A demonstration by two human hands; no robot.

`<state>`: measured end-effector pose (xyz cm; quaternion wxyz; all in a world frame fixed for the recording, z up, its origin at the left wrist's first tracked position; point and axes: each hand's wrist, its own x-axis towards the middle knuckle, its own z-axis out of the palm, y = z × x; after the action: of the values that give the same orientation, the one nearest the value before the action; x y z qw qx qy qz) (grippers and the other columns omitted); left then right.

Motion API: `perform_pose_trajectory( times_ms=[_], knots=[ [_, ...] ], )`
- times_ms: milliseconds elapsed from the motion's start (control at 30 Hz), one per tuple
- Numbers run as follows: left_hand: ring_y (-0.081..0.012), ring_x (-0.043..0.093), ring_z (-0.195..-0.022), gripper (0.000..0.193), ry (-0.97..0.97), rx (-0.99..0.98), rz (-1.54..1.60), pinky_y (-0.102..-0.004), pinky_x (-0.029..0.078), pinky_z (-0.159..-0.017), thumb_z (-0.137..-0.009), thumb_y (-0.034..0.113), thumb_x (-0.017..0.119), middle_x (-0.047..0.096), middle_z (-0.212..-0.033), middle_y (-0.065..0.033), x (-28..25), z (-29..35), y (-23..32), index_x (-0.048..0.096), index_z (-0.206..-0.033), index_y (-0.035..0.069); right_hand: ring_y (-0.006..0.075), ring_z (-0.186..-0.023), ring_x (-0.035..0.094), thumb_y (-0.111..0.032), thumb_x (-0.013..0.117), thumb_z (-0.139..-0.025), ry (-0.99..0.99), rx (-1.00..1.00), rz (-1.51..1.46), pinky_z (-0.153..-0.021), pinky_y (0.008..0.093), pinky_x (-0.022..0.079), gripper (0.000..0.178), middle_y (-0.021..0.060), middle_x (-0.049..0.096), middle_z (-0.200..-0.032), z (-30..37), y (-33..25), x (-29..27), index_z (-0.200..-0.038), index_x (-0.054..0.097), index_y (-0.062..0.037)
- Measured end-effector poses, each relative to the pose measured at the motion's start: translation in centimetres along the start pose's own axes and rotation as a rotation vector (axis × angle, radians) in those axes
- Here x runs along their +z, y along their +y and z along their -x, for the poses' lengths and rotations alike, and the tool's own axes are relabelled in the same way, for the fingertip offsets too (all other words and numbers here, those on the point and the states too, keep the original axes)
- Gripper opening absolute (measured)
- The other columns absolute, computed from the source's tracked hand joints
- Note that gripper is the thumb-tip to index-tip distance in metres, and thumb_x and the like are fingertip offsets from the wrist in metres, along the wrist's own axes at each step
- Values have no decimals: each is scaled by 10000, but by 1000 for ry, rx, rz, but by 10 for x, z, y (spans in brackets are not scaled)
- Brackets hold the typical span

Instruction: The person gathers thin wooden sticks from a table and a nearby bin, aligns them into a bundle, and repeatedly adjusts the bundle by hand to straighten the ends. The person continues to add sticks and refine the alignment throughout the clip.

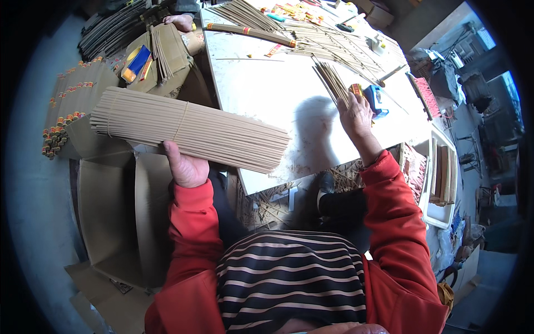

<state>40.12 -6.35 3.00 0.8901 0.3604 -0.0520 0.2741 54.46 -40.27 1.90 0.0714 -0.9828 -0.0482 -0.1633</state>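
Your left hand (186, 167) is closed under a big bundle of thin tan sticks (189, 129). You grip this big bundle from below, and it lies almost level, a little tilted, out over the open cardboard box (111, 211) on the floor at your left side. Thin strings are tied around the bundle in two places.

Your right hand (356, 116) is closed on a small bunch of sticks (332, 79). You hold this small bunch at its lower end, and the sticks fan upward and away from you over the white table (261, 89). Just beside this hand, on the table, there is a blue tape dispenser (377, 99).

At the far part of the table more loose sticks (328, 42) lie spread out, and one long wrapped bundle with coloured bands (250, 33) lies across. Some small coloured packets (289, 10) are near the far edge.

On your left, beside the table, another carton (167, 61) carries a flat blue and yellow packet (136, 63) and some sticks. Another person's hand (181, 22) rests at the top of that carton. On the floor at the far left lie stacked bundles with coloured ends (64, 117). At your right side a white tray (442, 178) holds more sticks.
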Motion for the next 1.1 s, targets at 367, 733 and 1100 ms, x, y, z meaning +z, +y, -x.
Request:
perform_pose_trajectory(
  times_ms=[367,733,1100],
  knots=[
    [-146,537,-937,647,-474,53,-261,-286,432,-847,-665,242,790,556,-1041,-40,130,-31,-7,453,-1178,37,261,-1202,385,-244,816,-635,-348,-601,-1384,-991,352,333,990,163,417,-1257,23,-126,-125,-1363,183,-24],
    [-188,483,-1095,865,-776,-249,-539,-323,411,-933,-602,83,808,488,-1176,-102,152,-34,-50,275,-1280,19,235,-1114,459,-240,786,-667,-161,-496,-1331,-953,356,362,838,142,487,-1162,23,-68,-77,-1302,282,-27],
    [-190,521,-1045,748,-760,-283,-494,-312,417,-913,-616,155,810,540,-1133,-93,159,-31,-33,396,-1221,5,273,-1053,491,-287,788,-645,-121,-483,-1332,-923,354,384,737,160,501,-1120,25,-59,-93,-1231,430,-20]
  ],
)
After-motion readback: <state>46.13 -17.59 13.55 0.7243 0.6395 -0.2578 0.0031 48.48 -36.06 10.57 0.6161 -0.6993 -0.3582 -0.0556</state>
